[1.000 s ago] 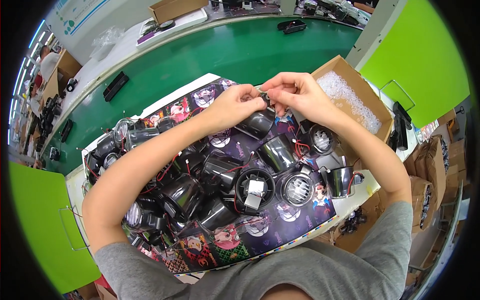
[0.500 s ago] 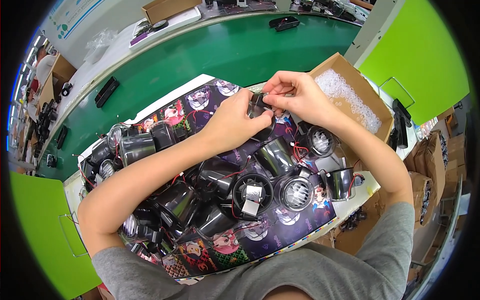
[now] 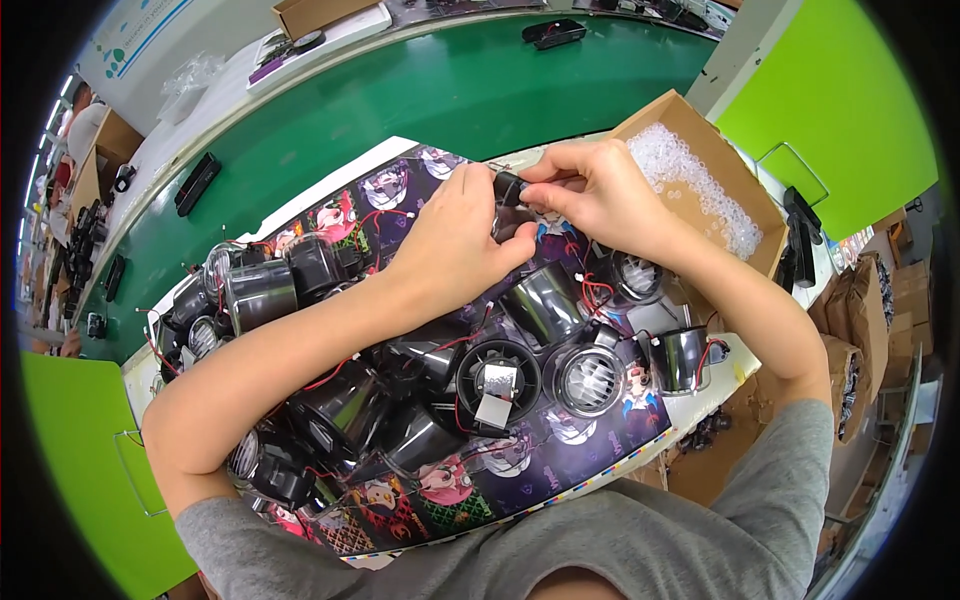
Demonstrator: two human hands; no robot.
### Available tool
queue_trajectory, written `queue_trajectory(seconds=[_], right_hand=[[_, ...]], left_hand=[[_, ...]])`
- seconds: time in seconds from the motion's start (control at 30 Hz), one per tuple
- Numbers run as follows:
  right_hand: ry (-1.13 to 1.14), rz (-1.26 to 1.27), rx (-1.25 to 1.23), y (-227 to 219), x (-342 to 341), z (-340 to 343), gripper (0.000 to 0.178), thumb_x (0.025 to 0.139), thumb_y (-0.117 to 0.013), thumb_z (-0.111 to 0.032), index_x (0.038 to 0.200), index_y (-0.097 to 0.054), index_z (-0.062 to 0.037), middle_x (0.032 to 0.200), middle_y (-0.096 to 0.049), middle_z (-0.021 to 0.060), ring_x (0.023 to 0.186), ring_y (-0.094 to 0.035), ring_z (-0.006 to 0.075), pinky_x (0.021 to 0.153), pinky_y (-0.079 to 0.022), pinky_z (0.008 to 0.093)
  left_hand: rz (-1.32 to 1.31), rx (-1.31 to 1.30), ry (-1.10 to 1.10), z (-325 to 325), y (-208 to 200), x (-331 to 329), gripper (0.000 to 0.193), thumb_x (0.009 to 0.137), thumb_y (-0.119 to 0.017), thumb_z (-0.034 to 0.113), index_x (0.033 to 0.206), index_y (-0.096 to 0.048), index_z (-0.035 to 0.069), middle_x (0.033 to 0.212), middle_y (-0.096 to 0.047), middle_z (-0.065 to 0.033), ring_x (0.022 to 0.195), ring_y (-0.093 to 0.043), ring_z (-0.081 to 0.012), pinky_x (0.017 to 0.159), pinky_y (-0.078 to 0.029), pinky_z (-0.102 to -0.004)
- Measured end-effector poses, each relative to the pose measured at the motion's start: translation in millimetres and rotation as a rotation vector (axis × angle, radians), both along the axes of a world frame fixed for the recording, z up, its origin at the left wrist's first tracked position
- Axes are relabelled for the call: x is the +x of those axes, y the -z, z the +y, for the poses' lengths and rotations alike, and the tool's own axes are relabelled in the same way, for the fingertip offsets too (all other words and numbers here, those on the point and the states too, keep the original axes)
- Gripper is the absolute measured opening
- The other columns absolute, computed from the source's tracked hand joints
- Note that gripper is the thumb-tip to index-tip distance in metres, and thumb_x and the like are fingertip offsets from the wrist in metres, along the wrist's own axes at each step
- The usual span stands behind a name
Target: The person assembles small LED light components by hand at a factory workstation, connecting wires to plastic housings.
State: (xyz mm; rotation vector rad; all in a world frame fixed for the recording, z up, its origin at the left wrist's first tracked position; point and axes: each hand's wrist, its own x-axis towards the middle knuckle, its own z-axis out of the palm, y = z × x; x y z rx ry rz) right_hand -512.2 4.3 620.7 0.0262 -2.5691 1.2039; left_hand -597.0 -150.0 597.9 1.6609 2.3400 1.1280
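Above the far edge of the printed sheet, my left hand (image 3: 452, 238) is wrapped round a black plastic fan housing (image 3: 508, 188), mostly covered by the fingers. My right hand (image 3: 608, 200) has its thumb and forefinger pinched together at the housing's upper right side; what lies between those fingertips is too small to make out. Closer to me lie similar glossy black housings: one fan unit (image 3: 498, 385) with a silver and white square at its centre, another with a round slotted grille (image 3: 588, 380), and a plain cylinder (image 3: 545, 303). Thin red and black wires trail from several.
More black fan units (image 3: 262, 295) crowd the left of the colourful sheet (image 3: 540, 460). At the right, a cardboard box (image 3: 735, 165) contains many small clear rings (image 3: 690, 185). A green belt (image 3: 400, 105) runs behind, carrying black devices (image 3: 198, 185). A person (image 3: 85, 120) is at far left.
The housing has turned in my hands, so a black end part now shows between them. My left thumb has come away from my right fingers. The whole view has shifted slightly.
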Motion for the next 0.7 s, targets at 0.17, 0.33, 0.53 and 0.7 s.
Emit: queue_trajectory(seconds=[0.17, 0.33, 0.53, 0.7], right_hand=[[0.081, -0.096, -0.279, 1.1, -1.7, -6.8, 0.008, 0.068, -0.065, 0.002, 0.073, -0.060, 0.0075, 0.065, -0.062, 0.0142, 0.060, -0.062, 0.0160, 0.054, -0.049, 0.0251], [0.024, 0.047, -0.050, 2.6, -2.1, -3.6, 0.007, 0.074, -0.062, 0.001, 0.078, -0.060, 0.0070, 0.072, -0.063, 0.0105, 0.065, -0.061, 0.0129, 0.058, -0.051, 0.0240], [-0.061, 0.198, 0.089, 0.4, -5.1, -2.5, 0.009, 0.071, -0.063, -0.001, 0.076, -0.060, 0.0056, 0.072, -0.062, 0.0161, 0.064, -0.062, 0.0255, 0.057, -0.049, 0.0295], [-0.052, 0.149, 0.040, 2.1, -4.5, -1.8, 0.010, 0.071, -0.062, -0.002, 0.078, -0.060, 0.0054, 0.072, -0.062, 0.0160, 0.064, -0.062, 0.0235, 0.058, -0.049, 0.0291]], left_hand=[[0.078, 0.012, 0.011, -1.5, 1.1, 0.4, 0.041, 0.069, -0.063, 0.020, 0.086, -0.040, -0.009, 0.083, -0.047, -0.0240, 0.080, -0.050, -0.0368, 0.072, -0.043, -0.0406], [0.044, -0.006, 0.017, -1.4, -1.5, -4.3, 0.041, 0.069, -0.063, 0.020, 0.088, -0.040, -0.008, 0.085, -0.047, -0.0225, 0.080, -0.050, -0.0362, 0.070, -0.043, -0.0403], [-0.680, 0.039, -0.005, 4.3, 11.8, -19.0, 0.035, 0.083, -0.054, 0.033, 0.088, -0.048, -0.001, 0.075, -0.052, -0.0071, 0.073, -0.047, -0.0125, 0.066, -0.039, -0.0265], [-0.628, 0.070, 0.109, 6.0, 15.5, -21.6, 0.036, 0.089, -0.046, 0.035, 0.089, -0.050, -0.001, 0.072, -0.049, -0.0042, 0.069, -0.043, -0.0090, 0.062, -0.037, -0.0247]])
